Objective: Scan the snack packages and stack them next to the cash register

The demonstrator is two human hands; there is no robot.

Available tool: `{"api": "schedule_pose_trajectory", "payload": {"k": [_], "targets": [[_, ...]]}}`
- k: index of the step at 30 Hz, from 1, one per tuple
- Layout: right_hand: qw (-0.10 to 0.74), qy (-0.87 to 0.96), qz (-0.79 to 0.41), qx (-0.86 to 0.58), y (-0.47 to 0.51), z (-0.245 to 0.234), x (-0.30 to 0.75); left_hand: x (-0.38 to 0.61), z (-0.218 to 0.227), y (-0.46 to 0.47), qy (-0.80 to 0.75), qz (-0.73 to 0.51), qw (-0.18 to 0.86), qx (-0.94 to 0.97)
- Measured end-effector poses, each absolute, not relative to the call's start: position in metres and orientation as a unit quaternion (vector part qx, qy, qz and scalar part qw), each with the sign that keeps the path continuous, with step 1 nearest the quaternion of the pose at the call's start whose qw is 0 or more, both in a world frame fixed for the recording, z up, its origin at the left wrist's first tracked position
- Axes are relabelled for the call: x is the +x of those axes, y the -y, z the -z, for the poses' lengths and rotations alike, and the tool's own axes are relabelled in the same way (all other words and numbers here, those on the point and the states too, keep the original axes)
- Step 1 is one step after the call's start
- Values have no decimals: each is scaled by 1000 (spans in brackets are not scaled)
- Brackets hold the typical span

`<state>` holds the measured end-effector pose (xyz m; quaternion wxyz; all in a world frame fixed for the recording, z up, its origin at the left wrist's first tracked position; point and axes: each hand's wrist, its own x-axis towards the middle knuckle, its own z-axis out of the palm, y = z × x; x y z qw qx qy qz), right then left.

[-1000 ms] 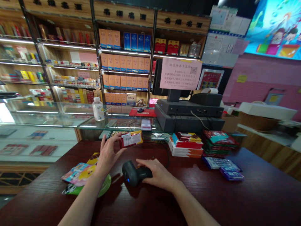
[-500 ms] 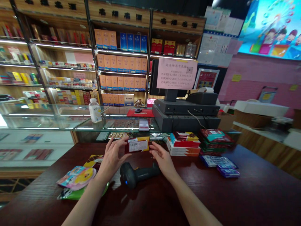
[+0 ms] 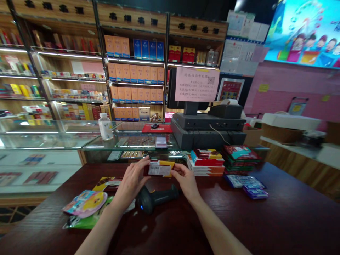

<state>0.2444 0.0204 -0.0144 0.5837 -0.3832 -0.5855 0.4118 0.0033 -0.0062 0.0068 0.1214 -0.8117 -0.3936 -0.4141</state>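
Head-camera view over a dark wooden table (image 3: 239, 216) in a shop, with both hands raised near its far edge. The left hand (image 3: 130, 184) and right hand (image 3: 186, 180) together grasp a red-and-yellow packet (image 3: 159, 169): the left fingers (image 3: 142, 164) close on its left end and the right fingertips (image 3: 176, 170) pinch its right end, so neither hand is released. The packet appears held clear of the table, with its white barcode label (image 3: 159, 170) facing up toward the camera. Below it lies a black handheld barcode scanner (image 3: 156, 199), its blue light (image 3: 141, 207) lit and its head just beside the left wrist. To the left are a pink-and-yellow snack packet (image 3: 85, 204) and a green packet (image 3: 90, 219); to the right are stacked red-and-white packets (image 3: 205, 163) and blue packets (image 3: 245, 182). Behind these stands a glass display counter (image 3: 53, 140) bearing a phone (image 3: 161, 142). Risks, in judgement: the narrow end grip could let the packet slip onto the scanner; a shifting finger could cover the label; and a careless left forearm could knock the scanner or disturb the snack packets.
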Motion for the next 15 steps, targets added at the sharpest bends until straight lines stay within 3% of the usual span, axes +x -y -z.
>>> {"api": "schedule_pose_trajectory", "payload": {"k": [15], "targets": [[609, 607, -236, -453, -30, 11, 256, 25, -9, 2, 443, 498, 31, -745]]}}
